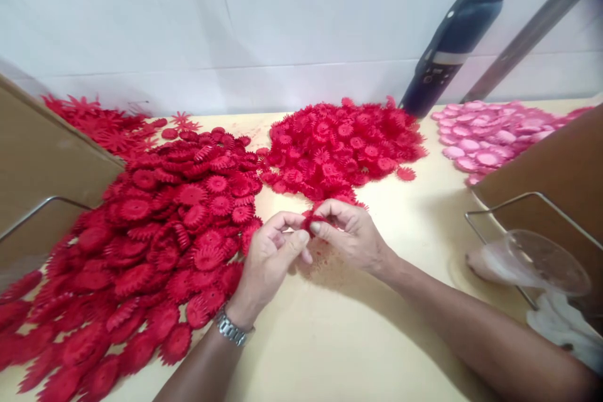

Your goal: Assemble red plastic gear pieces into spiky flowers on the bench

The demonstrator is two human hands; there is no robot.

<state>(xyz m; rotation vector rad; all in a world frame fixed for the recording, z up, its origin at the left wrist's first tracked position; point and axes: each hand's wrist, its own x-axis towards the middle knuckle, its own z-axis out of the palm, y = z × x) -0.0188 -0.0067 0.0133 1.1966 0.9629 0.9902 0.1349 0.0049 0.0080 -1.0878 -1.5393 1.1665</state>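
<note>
My left hand [271,257], with a metal watch [230,328] on the wrist, and my right hand [351,235] meet over the pale table [330,339]. Both pinch one small red plastic flower piece [315,220] between their fingertips. A large heap of red toothed flower discs [160,239] lies just left of my left hand. A second heap of smaller red flower pieces [343,144] sits right behind my hands.
Flat red star-shaped petals [101,122] lie at the back left and pink discs [490,132] at the back right. Cardboard boxes [32,157] with wire frames stand on both sides. A clear plastic bag [532,260] lies at the right. A dark device [447,50] leans against the white wall.
</note>
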